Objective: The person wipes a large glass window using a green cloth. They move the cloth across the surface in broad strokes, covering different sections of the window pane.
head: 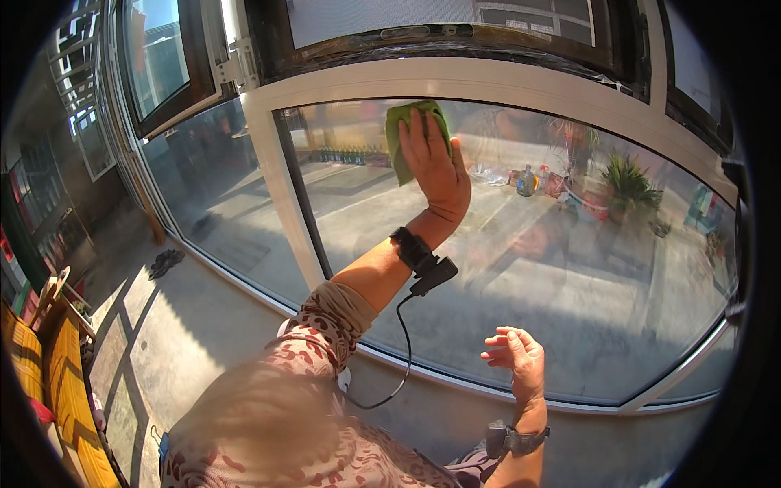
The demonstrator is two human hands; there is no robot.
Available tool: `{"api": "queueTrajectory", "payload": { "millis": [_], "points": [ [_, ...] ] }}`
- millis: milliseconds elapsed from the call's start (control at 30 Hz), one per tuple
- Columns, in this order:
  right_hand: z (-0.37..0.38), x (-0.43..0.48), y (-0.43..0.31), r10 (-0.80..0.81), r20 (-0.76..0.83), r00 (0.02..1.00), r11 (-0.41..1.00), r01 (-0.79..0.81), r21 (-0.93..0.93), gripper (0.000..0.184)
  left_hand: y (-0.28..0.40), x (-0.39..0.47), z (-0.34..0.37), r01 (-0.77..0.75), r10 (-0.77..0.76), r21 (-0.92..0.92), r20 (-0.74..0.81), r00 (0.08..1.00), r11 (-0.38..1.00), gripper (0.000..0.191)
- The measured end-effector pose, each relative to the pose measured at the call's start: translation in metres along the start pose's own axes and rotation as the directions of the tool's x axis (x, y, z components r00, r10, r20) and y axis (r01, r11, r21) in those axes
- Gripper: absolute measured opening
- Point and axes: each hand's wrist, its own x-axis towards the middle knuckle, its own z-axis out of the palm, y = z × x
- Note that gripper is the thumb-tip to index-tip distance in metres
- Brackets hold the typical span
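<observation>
My left hand [434, 160] presses a folded green cloth [398, 143] flat against a large window pane [390, 244], close under the white frame rail [464, 79]. Its fingers are spread over the cloth, and the arm is stretched up and forward. Low in front of the pane, my right hand [517, 358] hangs in the air with nothing in it, its fingers loosely bent and apart. A black strap with a small device [421, 256] sits on my left wrist, and a cable [407, 348] runs from it towards my body. Another strapped device [509, 438] is on my right wrist.
Above the rail is a dark-framed window sash [427, 33]; another sash [165, 67] stands at the left. A yellow wooden bench [70, 396] is at lower left, and a dark crumpled item [165, 263] lies on the concrete floor. Bottles and a plant [631, 183] show in the glass.
</observation>
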Motion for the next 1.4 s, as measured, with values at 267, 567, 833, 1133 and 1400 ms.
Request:
{"api": "queueTrajectory", "payload": {
  "millis": [267,567,833,1133,1400],
  "points": [
    [-0.013,0.011,0.000,-0.070,-0.153,0.986,0.985,0.043,-0.169,0.036,0.197,-0.130,0.050,-0.723,0.791,-0.463,-0.074,0.608,0.512,0.042],
    [-0.017,0.025,0.009,-0.046,-0.161,0.986,0.990,0.024,-0.138,0.026,0.055,-0.043,0.018,-0.708,0.835,-0.454,0.188,0.518,0.541,0.043],
    [-0.026,0.014,0.016,-0.046,-0.201,0.979,0.991,0.019,-0.132,0.026,-0.185,0.060,-0.094,-0.085,0.081,0.280,0.024,0.996,0.956,0.039],
    [-0.030,0.012,0.015,-0.019,-0.219,0.975,0.993,-0.006,-0.117,0.027,0.026,-0.027,0.008,-0.091,0.080,0.049,0.195,0.977,0.995,0.041],
    [-0.030,0.023,0.019,-0.030,-0.254,0.967,0.959,-0.044,-0.279,0.027,0.192,-0.122,0.042,-0.693,0.902,-0.581,0.212,0.377,0.427,0.043]
  ]
}}
